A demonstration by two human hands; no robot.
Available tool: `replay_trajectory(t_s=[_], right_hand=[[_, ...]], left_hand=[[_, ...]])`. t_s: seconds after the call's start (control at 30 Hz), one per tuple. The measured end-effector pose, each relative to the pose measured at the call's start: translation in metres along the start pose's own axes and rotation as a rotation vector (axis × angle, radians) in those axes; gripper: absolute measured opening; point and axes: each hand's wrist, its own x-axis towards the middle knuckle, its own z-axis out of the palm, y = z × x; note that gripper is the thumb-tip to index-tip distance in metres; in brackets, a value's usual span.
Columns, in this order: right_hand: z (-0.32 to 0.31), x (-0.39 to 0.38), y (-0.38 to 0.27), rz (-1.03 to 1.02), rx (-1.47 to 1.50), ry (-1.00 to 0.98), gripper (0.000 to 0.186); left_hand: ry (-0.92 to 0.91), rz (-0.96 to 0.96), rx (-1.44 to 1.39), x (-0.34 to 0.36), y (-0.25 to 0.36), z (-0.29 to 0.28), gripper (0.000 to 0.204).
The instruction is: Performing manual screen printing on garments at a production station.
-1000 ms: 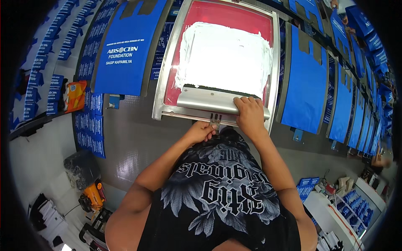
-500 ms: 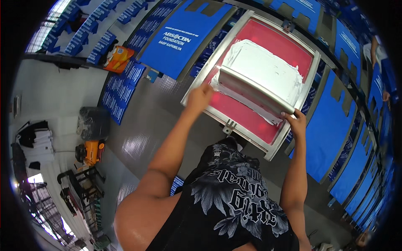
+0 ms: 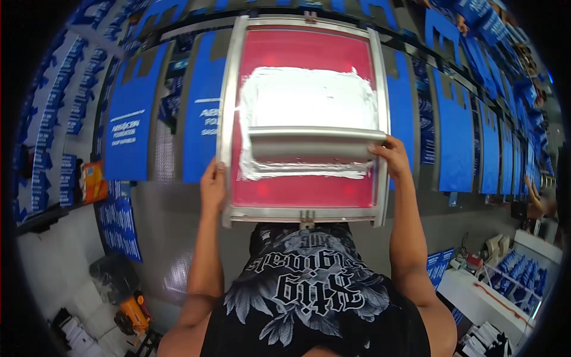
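Observation:
A screen-printing frame (image 3: pixel 225 119) with metal rails and red mesh (image 3: pixel 297 46) lies square before me, its near edge by my shirt. Thick white ink (image 3: pixel 312 98) covers the middle of the mesh. Across the ink rests a metal squeegee (image 3: pixel 309 143), its long blade side to side. My left hand (image 3: pixel 213 181) is closed round the frame's left rail. At the squeegee's right end is my right hand (image 3: pixel 389 156), thumb on the squeegee and fingers by the right rail; whether they also grip the rail I cannot tell.
Blue cut fabric pieces (image 3: pixel 134 119) lie on boards in a row to both sides, such as the blue panel (image 3: pixel 455 131) at right. Printed blue pieces hang at far left by an orange bag (image 3: pixel 94 181). A person's arm (image 3: pixel 533 193) shows at far right. A white table (image 3: pixel 493 297) stands lower right.
The view has turned, and the frame now sits straight before me, overlapping a printed blue piece on its left. My left hand has shifted from near the squeegee's left end to the left rail.

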Motion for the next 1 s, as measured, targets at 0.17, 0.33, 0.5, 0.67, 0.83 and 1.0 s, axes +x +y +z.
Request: replay_trajectory(t_s=[0.17, 0.33, 0.5, 0.67, 0.83, 1.0], right_hand=[[-0.149, -0.016, 0.024, -0.022, -0.012, 0.082, 0.03], [-0.199, 0.005, 0.048, 0.021, -0.007, 0.041, 0.031], [-0.212, 0.038, 0.049, 0.004, -0.113, 0.039, 0.036], [-0.218, 0.057, 0.063, -0.045, -0.024, -0.044, 0.036], [-0.211, 0.053, 0.066, -0.049, -0.066, -0.041, 0.032], [-0.213, 0.046, 0.073, -0.038, -0.043, -0.031, 0.033]], left_hand=[[-0.091, 0.046, 0.027, -0.046, 0.011, 0.151, 0.039], [-0.106, -0.037, -0.037, -0.065, 0.021, 0.19, 0.042], [-0.033, -0.094, 0.094, -0.057, 0.026, 0.204, 0.041], [-0.015, -0.127, 0.007, -0.043, 0.022, 0.212, 0.044], [-0.004, -0.113, 0.002, -0.034, 0.006, 0.214, 0.046], [-0.029, -0.107, 0.021, -0.04, -0.003, 0.211, 0.048]])
